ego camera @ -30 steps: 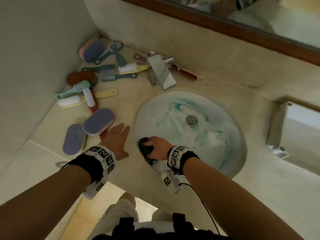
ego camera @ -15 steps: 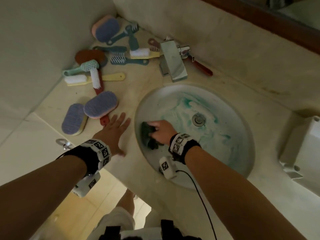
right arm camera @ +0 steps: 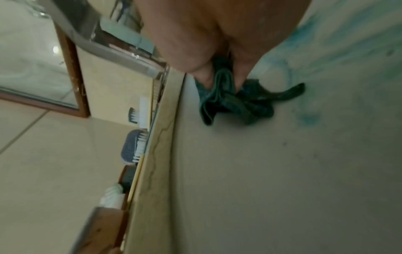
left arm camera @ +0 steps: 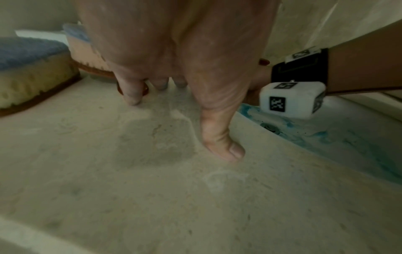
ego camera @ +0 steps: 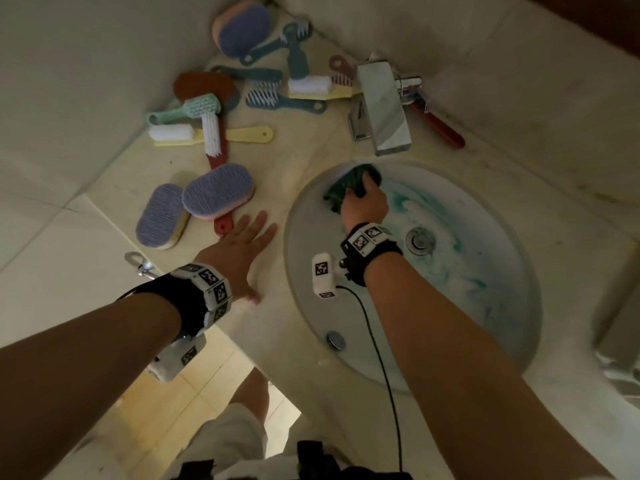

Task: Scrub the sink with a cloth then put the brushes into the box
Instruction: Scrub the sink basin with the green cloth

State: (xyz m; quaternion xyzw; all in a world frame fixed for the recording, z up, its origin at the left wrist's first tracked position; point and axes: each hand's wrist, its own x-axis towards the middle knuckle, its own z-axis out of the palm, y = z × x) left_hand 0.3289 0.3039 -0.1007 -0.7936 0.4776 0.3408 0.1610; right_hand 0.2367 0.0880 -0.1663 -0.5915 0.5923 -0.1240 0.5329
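My right hand (ego camera: 363,202) grips a bunched dark green cloth (ego camera: 349,185) against the far left wall of the round white sink (ego camera: 304,278), just under the tap. The right wrist view shows my fingers pinching the cloth (right arm camera: 234,103) on the basin wall. Teal smears streak the basin around the drain (ego camera: 419,240). My left hand (ego camera: 239,251) lies flat on the counter beside the sink rim, fingers straight, with the thumb (left arm camera: 224,144) pressed down. Several brushes (ego camera: 214,129) lie scattered on the counter's far left, with two purple pad brushes (ego camera: 218,192) nearest my left hand.
A chrome block tap (ego camera: 381,105) stands behind the sink, a red-handled brush (ego camera: 440,126) beside it. Walls close the counter at left and back. A white object (ego camera: 620,341) sits at the right edge. The counter edge (ego camera: 242,344) runs below my left wrist.
My right hand has swept the cloth from the near left of the basin up along the left wall to just under the tap. The left hand has stayed flat on the counter.
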